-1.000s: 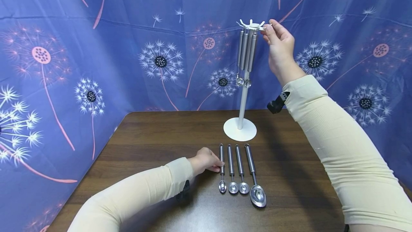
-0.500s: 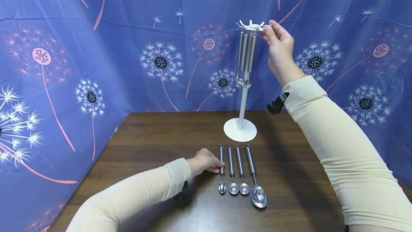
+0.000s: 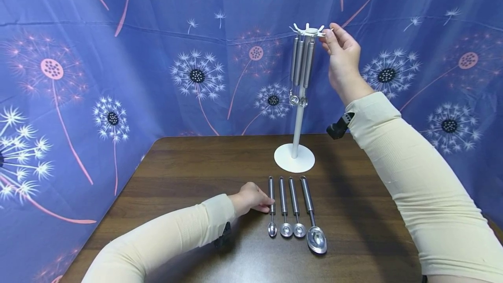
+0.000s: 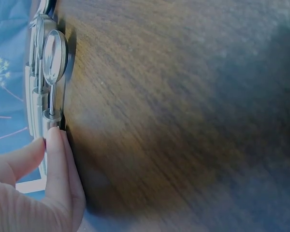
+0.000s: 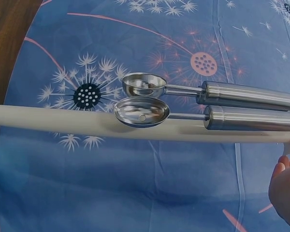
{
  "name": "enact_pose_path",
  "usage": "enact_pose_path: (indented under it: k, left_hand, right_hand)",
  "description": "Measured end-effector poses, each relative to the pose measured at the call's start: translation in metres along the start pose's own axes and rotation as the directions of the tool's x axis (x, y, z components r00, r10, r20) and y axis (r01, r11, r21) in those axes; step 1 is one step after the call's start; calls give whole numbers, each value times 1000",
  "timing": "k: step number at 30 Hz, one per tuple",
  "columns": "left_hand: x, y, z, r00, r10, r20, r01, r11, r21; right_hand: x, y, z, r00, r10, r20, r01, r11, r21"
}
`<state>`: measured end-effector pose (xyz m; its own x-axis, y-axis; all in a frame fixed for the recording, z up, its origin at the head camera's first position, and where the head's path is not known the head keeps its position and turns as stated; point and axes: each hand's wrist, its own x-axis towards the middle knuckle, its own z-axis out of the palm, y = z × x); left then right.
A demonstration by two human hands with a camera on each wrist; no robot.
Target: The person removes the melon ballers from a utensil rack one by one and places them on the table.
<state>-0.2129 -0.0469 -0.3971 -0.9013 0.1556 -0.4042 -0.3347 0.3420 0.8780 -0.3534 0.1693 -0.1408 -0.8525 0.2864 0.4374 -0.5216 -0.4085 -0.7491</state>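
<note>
The small spoon (image 3: 272,229) is at the left end of a row of four on the wooden table (image 3: 188,160), its bowl toward the person and its ringed handle pointing away, almost straight toward the white stand (image 3: 298,125). The stand rises beyond the row and a little to the right of this spoon, so the handle's ring is the end nearer to it. I can't tell from here whether the spoon lies flat or has been raised a touch.

The left hand (image 3: 251,196) is much the nearer of the two: it comes in from the left side, low over the wood, thumb and fingers closed to a narrow pinch on the lower handle, just above the neck. The right hand (image 3: 344,62) is well apart, up at the top of the stand, where thumb and fingertips grip one of the hooks; its palm holds nothing that I can see.

Just right of the pinched spoon lie two round-headed tools (image 3: 286,230), then a large spoon (image 3: 316,240). More steel scoops (image 5: 141,112) hang from the stand, bowls down, beside its pole.
</note>
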Motion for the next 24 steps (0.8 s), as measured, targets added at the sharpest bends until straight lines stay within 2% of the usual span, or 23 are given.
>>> enact_pose_path:
  k: [24]
  left_hand:
    - [0,-2,2,1000,10,-14,-10,1000,2]
  right_hand:
    - [-3,-2,-1,1000,8,4,-8,1000,-24]
